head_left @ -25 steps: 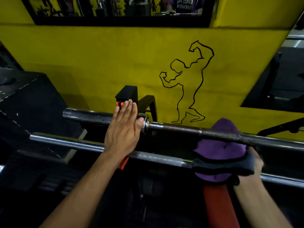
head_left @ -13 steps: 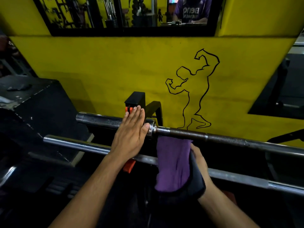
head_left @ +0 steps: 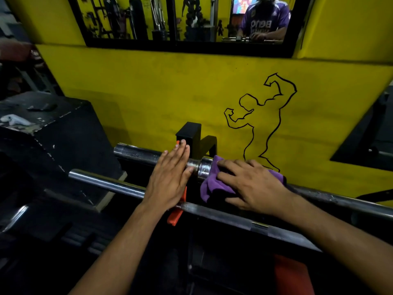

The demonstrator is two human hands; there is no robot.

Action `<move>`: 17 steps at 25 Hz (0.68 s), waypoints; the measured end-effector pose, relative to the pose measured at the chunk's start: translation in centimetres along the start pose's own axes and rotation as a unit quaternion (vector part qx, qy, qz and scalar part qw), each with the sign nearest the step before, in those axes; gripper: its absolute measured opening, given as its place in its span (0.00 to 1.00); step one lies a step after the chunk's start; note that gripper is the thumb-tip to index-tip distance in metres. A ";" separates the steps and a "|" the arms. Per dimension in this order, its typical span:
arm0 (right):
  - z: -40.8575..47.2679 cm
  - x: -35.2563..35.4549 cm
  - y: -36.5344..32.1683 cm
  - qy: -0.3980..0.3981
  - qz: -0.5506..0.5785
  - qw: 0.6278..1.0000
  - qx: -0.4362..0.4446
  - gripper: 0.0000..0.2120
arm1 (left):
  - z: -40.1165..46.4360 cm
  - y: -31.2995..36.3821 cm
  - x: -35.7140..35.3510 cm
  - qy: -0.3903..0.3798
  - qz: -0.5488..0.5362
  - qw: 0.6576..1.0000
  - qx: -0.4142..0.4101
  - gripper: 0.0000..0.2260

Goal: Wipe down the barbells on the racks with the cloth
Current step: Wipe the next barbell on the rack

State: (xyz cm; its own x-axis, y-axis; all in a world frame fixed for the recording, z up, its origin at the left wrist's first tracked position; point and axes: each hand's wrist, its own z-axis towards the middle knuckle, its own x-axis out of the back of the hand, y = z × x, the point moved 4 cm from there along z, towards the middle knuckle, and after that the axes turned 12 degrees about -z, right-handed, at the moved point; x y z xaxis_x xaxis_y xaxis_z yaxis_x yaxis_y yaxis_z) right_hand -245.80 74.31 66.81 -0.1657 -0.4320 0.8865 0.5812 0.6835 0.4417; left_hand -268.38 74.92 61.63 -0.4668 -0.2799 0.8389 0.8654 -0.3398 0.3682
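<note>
Cloth (head_left: 209,186) pressed on far barbell (head_left: 136,154) w/ right hand (head_left: 253,184); left hand (head_left: 170,177) flat on sleeve.

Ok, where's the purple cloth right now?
In the head view, just right of centre, the purple cloth lies on the far barbell beside its collar, under the right hand.

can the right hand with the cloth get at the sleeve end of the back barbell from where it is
Probably not directly. The right hand presses the cloth just inside the collar, and the left hand lies flat across the back barbell sleeve, blocking that route until it lifts.
</note>
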 end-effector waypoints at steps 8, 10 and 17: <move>6.3 -2.3 3.8 -0.270 0.276 0.916 -0.108 0.21 | 0.1 0.0 -0.5 0.006 -0.017 1.000 0.007 0.28; 7.3 -4.4 4.6 -0.384 0.477 0.787 -0.076 0.20 | 0.0 0.2 -0.5 0.013 -0.016 1.000 0.003 0.28; 6.6 -4.1 4.1 -0.363 0.562 0.740 -0.070 0.19 | 0.1 -0.1 -0.4 0.014 -0.028 1.000 0.000 0.29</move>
State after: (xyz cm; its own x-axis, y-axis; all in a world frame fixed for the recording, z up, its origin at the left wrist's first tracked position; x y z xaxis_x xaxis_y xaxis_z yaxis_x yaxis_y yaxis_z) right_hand -247.98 82.77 65.85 0.1307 0.8279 0.5455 0.7457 0.2805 -0.6044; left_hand -268.22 75.17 61.29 -0.5185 -0.2850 0.8062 0.8382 -0.3557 0.4134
